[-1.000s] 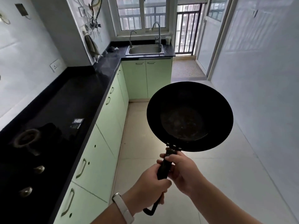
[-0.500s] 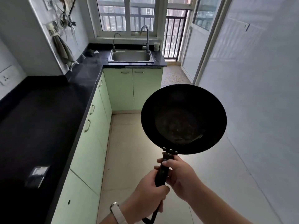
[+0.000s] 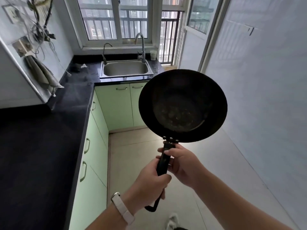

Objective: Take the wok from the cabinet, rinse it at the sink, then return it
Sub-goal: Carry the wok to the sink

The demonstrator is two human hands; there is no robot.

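Wok (image 3: 182,105) is out of the cabinet, held in the air over the floor, both hands clenched on its handle: left hand (image 3: 149,181) low, right hand (image 3: 182,161) above. Sink (image 3: 125,68) lies ahead; rinsing and returning remain.

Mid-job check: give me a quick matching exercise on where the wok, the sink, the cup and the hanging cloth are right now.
Things:
1. round black metal wok
2. rectangular stainless steel sink
3. small pale translucent cup
4. grey cloth

Places:
A. hanging on the wall at the left
B. on the dark counter by the tall tap, near the window
C. held in the air by its handle, left hand below right hand
D. set into the dark counter under the window

Pairs: 1-C, 2-D, 3-B, 4-A
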